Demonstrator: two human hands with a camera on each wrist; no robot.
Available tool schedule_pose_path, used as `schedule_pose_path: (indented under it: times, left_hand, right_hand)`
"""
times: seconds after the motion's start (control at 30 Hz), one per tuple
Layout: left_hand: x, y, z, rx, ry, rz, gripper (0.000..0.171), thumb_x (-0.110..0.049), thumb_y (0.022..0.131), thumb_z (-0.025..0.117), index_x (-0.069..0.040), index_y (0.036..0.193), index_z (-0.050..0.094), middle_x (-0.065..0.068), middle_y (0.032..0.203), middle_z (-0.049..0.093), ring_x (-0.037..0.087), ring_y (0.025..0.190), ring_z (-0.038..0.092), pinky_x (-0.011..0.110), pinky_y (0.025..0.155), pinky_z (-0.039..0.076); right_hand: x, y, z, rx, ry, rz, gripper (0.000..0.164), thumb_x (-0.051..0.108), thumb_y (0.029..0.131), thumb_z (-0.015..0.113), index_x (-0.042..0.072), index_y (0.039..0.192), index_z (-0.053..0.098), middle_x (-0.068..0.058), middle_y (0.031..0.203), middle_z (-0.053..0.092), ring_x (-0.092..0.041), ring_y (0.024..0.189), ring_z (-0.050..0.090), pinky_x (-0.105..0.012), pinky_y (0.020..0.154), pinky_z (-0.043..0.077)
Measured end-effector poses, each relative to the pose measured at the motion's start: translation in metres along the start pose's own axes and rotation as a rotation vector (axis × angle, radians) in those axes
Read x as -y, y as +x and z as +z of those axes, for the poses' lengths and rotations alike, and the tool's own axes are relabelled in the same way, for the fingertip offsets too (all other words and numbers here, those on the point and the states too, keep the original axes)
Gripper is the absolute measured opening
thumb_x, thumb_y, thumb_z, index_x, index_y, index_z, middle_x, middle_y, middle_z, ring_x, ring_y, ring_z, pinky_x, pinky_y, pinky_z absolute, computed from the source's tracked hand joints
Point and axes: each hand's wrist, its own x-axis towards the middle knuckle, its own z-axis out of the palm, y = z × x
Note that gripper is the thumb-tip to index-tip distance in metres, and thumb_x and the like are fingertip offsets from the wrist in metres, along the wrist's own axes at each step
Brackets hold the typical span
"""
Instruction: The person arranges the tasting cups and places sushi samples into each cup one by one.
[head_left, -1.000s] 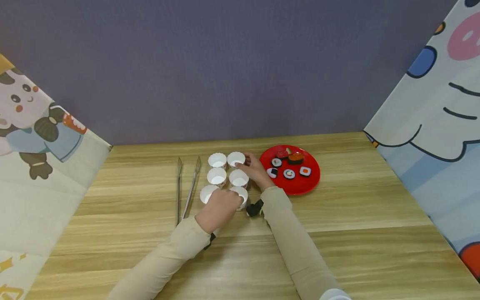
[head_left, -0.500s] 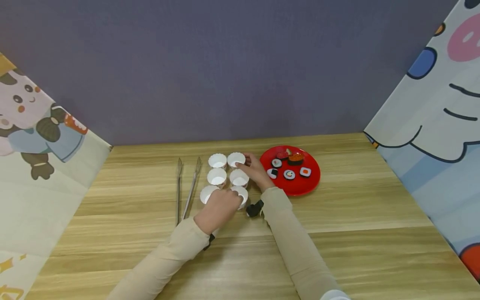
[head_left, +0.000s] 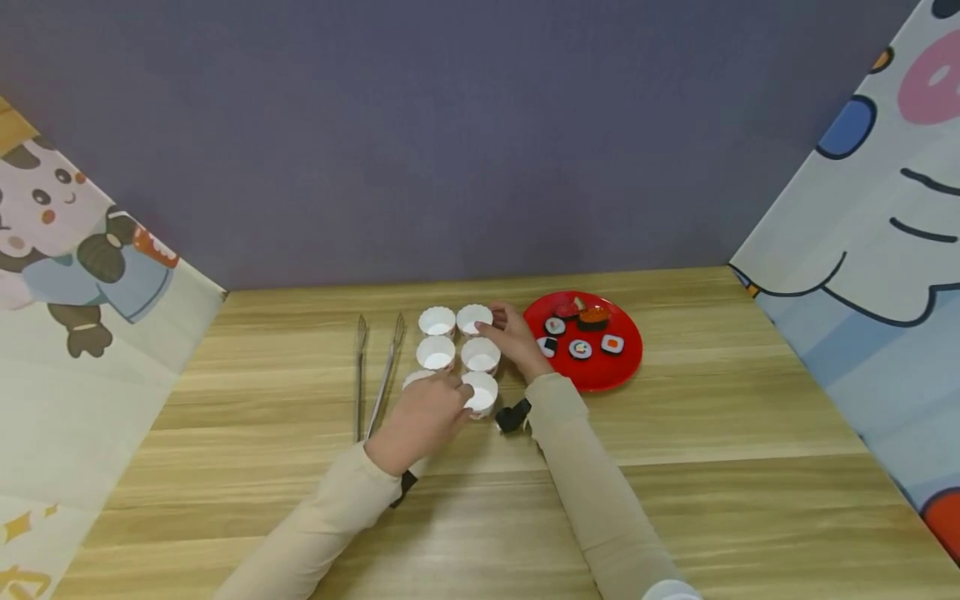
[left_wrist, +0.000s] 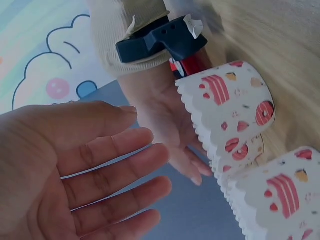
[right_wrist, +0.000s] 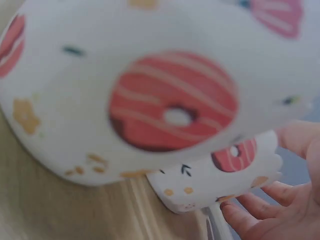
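Note:
Several white paper baking cups with scalloped rims stand in two columns on the wooden table. My right hand (head_left: pixel 519 340) grips the back right cup (head_left: pixel 472 318), its thumb at the rim and its fingers at the outer side. In the right wrist view, fingertips touch that cup (right_wrist: pixel 235 159) behind a nearer cup (right_wrist: pixel 172 100). My left hand (head_left: pixel 423 419) hovers over the front left cup (head_left: pixel 415 377), hiding most of it, with its fingertips beside the front right cup (head_left: pixel 482 393). The left wrist view shows the left hand (left_wrist: pixel 95 170) with spread, loose fingers and nothing held.
A red plate (head_left: pixel 603 377) with several toy sushi pieces lies right of the cups, close to my right hand. Two long thin metal tools (head_left: pixel 359 383) lie left of the cups. A grey-blue wall (head_left: pixel 480 167) stands behind the table, with cartoon panels on both sides.
My left hand has drawn back a little to the left from the front right cup, uncovering more of it. My right hand stays at the back right cup.

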Motion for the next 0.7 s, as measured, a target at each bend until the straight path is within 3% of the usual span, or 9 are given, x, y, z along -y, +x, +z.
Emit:
schedule_pose_path:
  times: [0.23, 0.47, 0.7]
  left_hand:
    - [0.008, -0.010, -0.006, -0.065, -0.106, -0.025, 0.017, -0.015, 0.076, 0.076, -0.008, 0.076, 0.061, 0.002, 0.074, 0.063, 0.020, 0.070, 0.060, 0.032, 0.062, 0.049]
    - [0.025, -0.021, -0.007, -0.071, -0.137, -0.134, 0.026, -0.015, 0.077, 0.076, -0.005, 0.100, 0.067, 0.007, 0.095, 0.068, 0.025, 0.085, 0.064, 0.037, 0.071, 0.052]
    - [0.041, -0.033, -0.007, -0.060, -0.200, -0.240, 0.027, -0.015, 0.079, 0.075, -0.002, 0.100, 0.066, 0.013, 0.101, 0.068, 0.030, 0.094, 0.064, 0.040, 0.076, 0.053]
  right_hand:
    - [0.007, -0.004, -0.003, -0.011, -0.024, -0.007, 0.056, 0.026, 0.090, 0.063, 0.003, 0.135, 0.039, -0.016, 0.139, 0.043, -0.030, 0.129, 0.040, -0.042, 0.105, 0.034]
    - [0.018, -0.008, -0.003, -0.024, -0.045, -0.024, 0.060, 0.027, 0.090, 0.062, 0.003, 0.140, 0.036, -0.015, 0.142, 0.041, -0.029, 0.132, 0.038, -0.040, 0.107, 0.032]
    - [0.030, -0.016, -0.009, -0.020, 0.034, -0.078, 0.054, 0.021, 0.092, 0.061, 0.004, 0.137, 0.039, -0.019, 0.141, 0.040, -0.030, 0.129, 0.039, -0.040, 0.106, 0.032]
